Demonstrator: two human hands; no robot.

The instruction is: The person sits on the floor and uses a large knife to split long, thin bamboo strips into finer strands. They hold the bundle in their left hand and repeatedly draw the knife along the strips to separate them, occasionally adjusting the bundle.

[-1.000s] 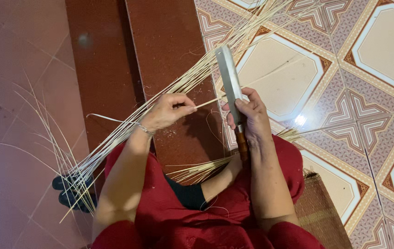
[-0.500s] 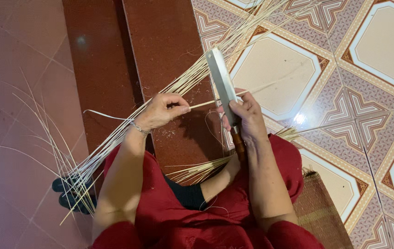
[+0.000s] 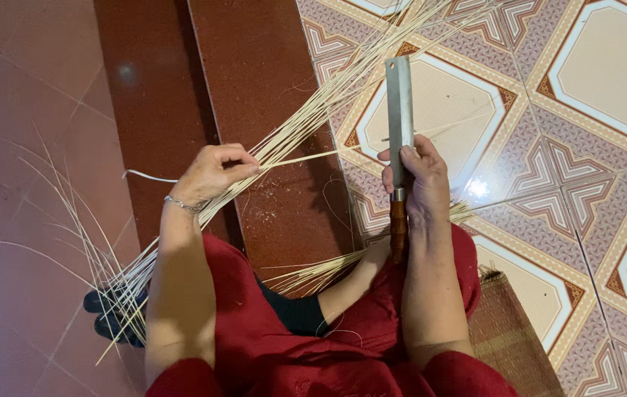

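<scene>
Your left hand (image 3: 214,175) pinches one thin pale strip (image 3: 306,157), fingers curled tight on it, and the strip runs straight across to the long flat knife (image 3: 400,110). Your right hand (image 3: 420,180) is wrapped closed around the knife where blade meets wooden handle (image 3: 398,228), blade pointing away from you. Left of the knife, a long bundle of strips (image 3: 306,121) slants across the dark red step (image 3: 254,88) and fans out behind your left forearm over a dark shoe (image 3: 111,317). Below the knife, a smaller sheaf (image 3: 313,273) lies across your red lap. A woven mat (image 3: 512,334) sits just right of your knee on the patterned tiles (image 3: 585,147).
</scene>
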